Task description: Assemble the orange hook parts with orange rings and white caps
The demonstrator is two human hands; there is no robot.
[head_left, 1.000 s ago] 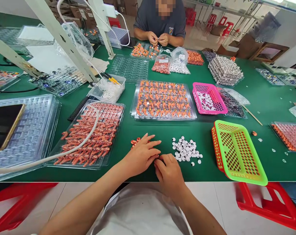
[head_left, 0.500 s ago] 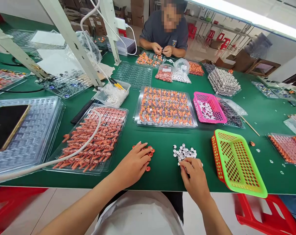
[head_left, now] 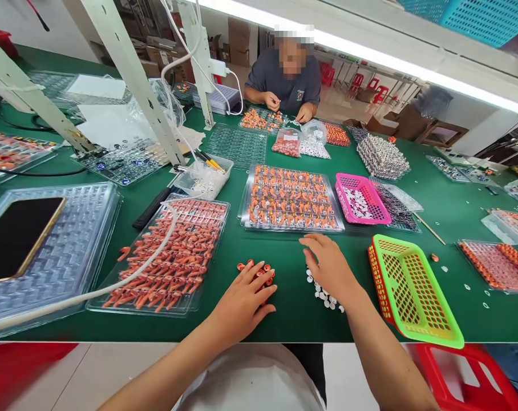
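My left hand (head_left: 247, 302) lies open, fingers spread, over a small pile of orange round pieces (head_left: 267, 278) on the green table. Its fingertips cover some of them. My right hand (head_left: 330, 264) hovers above a loose heap of small white discs (head_left: 326, 298) and hides part of it. Its fingers are slightly curved, with the thumb apart from them, and I see nothing held between them. Just beyond stands a clear tray of orange curved parts (head_left: 291, 197). To the left, a clear tray holds rows of orange-red stick-like parts (head_left: 169, 257).
At right stand a green basket (head_left: 449, 319) nested on a red one and a pink basket (head_left: 364, 178) with white pieces. A white cable (head_left: 156, 248) crosses the left tray. A phone (head_left: 19, 234) rests on stacked blister trays. Across the table a co-worker (head_left: 284, 85) handles small parts.
My right hand has risen off the white discs and moved slightly away from me, its fingers now apart. The left hand's fingers have spread wider over the orange pieces. The view has tilted up.
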